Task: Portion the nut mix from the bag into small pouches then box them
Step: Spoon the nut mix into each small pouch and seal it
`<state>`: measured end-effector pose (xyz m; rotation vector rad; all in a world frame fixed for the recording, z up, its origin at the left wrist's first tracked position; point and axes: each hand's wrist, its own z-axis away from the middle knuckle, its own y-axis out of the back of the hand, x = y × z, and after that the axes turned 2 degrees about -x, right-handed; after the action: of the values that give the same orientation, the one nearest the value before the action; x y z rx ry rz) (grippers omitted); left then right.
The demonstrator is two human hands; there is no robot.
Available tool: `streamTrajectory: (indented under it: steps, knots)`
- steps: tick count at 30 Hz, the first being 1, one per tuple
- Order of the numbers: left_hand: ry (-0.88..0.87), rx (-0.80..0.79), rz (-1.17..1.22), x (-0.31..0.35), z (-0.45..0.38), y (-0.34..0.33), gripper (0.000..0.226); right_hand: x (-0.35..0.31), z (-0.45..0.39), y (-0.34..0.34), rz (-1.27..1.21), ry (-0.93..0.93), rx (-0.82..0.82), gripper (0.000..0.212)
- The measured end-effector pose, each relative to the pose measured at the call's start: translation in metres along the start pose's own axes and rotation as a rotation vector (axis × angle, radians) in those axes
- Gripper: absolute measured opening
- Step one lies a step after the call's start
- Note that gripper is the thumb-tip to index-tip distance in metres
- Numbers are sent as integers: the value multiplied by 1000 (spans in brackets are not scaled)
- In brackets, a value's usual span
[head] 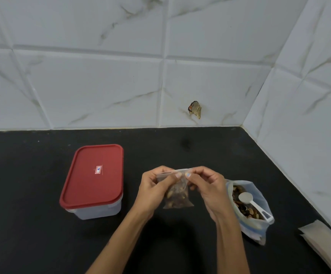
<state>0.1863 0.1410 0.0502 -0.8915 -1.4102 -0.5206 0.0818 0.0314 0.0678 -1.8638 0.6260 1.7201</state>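
Clear plastic pouch (177,191), its lower part filled with nut mix, hangs above the black tabletop (32,234) near its front edge, held up by 2 hands. Left hand (156,189) pinches the pouch's top strip with thumb and fingers; right hand (206,186) pinches the same strip just beside it, thumbs nearly touching. Toward the right edge lies the bag (253,224) of nuts, mouth open, with a white scoop (252,205) resting inside. Left of the hands stands a box (93,198) with its red lid (93,175) on.
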Motion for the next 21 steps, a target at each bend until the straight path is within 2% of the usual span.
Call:
streamTrajectory:
  steps: [3,7,12,15,21]
  knots:
    - [-1,29,5,-2,0,1,11,2,-2,1,-41,-46,-43,7]
    - [9,33,15,-1,2,2,22,-1,-4,1,30,-9,-32,12]
    - [30,96,82,-4,-4,2,17,-1,-8,4,-21,-4,27,21]
    - [31,68,119,-6,-6,3,17,2,-10,5,-32,-17,27,21]
    - [18,49,76,-7,-4,5,24,1,-13,0,33,-15,-75,16]
